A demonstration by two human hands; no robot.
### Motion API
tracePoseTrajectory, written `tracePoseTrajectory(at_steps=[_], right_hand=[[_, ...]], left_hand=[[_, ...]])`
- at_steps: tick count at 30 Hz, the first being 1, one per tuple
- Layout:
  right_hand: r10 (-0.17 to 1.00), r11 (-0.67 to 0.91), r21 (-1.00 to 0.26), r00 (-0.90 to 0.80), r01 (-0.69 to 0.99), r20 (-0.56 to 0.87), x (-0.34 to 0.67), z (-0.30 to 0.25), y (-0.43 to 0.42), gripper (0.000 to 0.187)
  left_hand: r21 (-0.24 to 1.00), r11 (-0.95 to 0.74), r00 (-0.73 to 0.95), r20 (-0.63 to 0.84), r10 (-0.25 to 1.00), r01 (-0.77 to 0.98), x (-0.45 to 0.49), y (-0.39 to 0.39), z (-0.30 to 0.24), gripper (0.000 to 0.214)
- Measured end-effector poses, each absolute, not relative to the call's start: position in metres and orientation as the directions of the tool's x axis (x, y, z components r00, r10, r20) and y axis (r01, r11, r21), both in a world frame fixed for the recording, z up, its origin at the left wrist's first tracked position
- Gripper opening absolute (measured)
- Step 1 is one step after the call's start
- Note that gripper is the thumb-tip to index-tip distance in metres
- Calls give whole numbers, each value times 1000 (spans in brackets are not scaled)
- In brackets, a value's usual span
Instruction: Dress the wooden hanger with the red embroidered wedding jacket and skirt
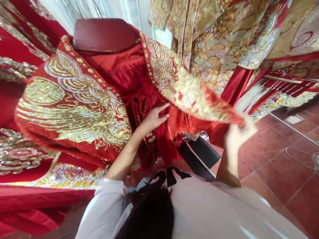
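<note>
A red embroidered jacket (82, 99) with gold and silver stitching lies spread over a dark red chair, its front opened to bare the red lining. My right hand (240, 131) is closed on the edge of the jacket's right side and holds that panel lifted and stretched out. Inside the opening, my left hand (156, 118) reaches over the red cords and fringe (139, 96), its thumb and fingers apart. Whether its fingertips touch the cloth I cannot tell.
The chair's red backrest (107, 35) stands behind the jacket. Gold sequinned garments (214, 49) hang at the back right, more red embroidered ones (15, 146) at the left. A black padded seat (201, 154) is below the lifted panel. A white cable (302, 162) lies on the tiled floor (269, 169).
</note>
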State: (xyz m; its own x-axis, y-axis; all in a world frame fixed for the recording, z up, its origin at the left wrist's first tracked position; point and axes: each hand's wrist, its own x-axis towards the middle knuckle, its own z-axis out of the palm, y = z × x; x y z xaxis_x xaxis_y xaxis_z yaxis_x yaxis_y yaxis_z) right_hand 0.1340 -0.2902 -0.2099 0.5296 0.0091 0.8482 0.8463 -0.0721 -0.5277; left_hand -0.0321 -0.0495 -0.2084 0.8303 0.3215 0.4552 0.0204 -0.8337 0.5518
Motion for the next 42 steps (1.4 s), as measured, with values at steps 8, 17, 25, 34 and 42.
tracePoseTrajectory(at_steps=[8,17,25,34,42], right_hand=[[751,182,-469,186,864,633,46,-299,-269,32],[755,455,-628,102,631,648,111,-233,-240,46],[769,380,-797,318,470,554,214,-209,-118,65],[729,-1,-800,548,600,410,192,-168,-210,51],[892,-190,-466,350,864,286,178,-135,-266,43]], left_hand=[[215,-926,458,820,344,311,-100,-101,-92,23],[-48,-807,641,636,430,589,-51,-71,-28,40],[-118,-952,807,567,168,281,-56,-4,-9,39],[-119,-890,746,599,290,441,-52,-11,-8,34],[-80,-974,769,628,117,214,-68,-10,-12,60]])
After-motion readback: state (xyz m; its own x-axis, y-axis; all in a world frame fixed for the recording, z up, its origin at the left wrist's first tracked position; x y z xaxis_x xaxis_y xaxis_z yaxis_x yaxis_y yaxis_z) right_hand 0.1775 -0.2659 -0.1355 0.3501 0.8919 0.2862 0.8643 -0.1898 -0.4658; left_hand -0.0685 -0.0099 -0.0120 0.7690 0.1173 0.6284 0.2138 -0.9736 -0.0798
